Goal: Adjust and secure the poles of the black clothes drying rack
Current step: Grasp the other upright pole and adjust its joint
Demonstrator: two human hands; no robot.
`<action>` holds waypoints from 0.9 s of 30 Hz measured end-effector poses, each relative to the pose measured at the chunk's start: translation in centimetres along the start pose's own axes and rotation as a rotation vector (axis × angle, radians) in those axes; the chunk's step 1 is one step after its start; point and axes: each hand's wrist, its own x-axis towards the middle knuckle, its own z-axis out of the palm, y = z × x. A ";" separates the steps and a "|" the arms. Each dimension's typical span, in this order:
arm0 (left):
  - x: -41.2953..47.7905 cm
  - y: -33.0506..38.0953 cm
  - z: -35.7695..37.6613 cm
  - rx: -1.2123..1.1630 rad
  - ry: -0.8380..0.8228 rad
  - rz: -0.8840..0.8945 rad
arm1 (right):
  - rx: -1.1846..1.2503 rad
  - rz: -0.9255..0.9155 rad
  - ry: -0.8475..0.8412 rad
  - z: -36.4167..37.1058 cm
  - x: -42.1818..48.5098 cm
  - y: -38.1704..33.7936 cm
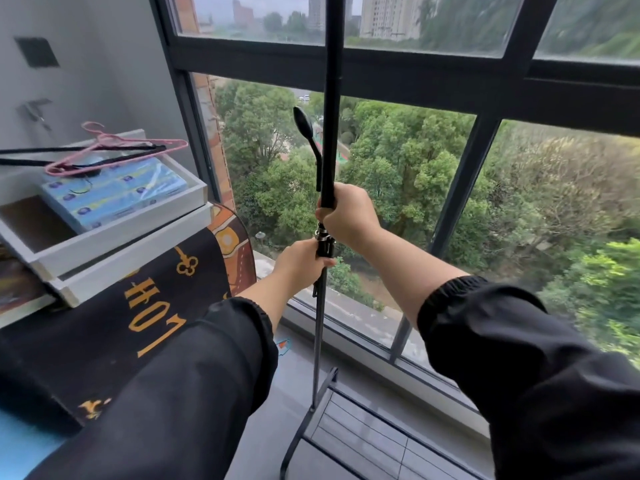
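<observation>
Above joint, right hand (pixel 348 216) grips pole (pixel 333 98); left hand (pixel 300 259) below.

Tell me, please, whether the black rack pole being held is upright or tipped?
Upright: the pole rises straight past the window frame, with the right hand above the left hand.

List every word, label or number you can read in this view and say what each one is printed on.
"LOHO": gold letters, seen upside down and partly folded, on the black cloth draped below the white shelves; the reading is uncertain.
Blue packs in the white tray: small printed marks, too small and blurred to read.
Pole held by the left hand and right hand: no text visible.
</observation>
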 end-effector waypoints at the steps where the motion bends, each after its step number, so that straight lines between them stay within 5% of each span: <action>1: 0.6 0.1 0.1 0.000 0.009 0.000 | 0.000 -0.001 -0.001 0.0 0.6 0.3; 15: 8.3 -0.8 1.2 0.033 0.058 -0.008 | 0.004 -0.067 -0.035 0.4 8.1 3.5; 21: 7.9 -3.0 3.1 -0.118 0.393 -0.112 | 0.036 -0.120 -0.080 0.8 9.3 3.6; 27: 9.3 -4.3 4.5 -0.289 0.131 -0.178 | 0.065 -0.144 -0.088 1.1 10.7 4.0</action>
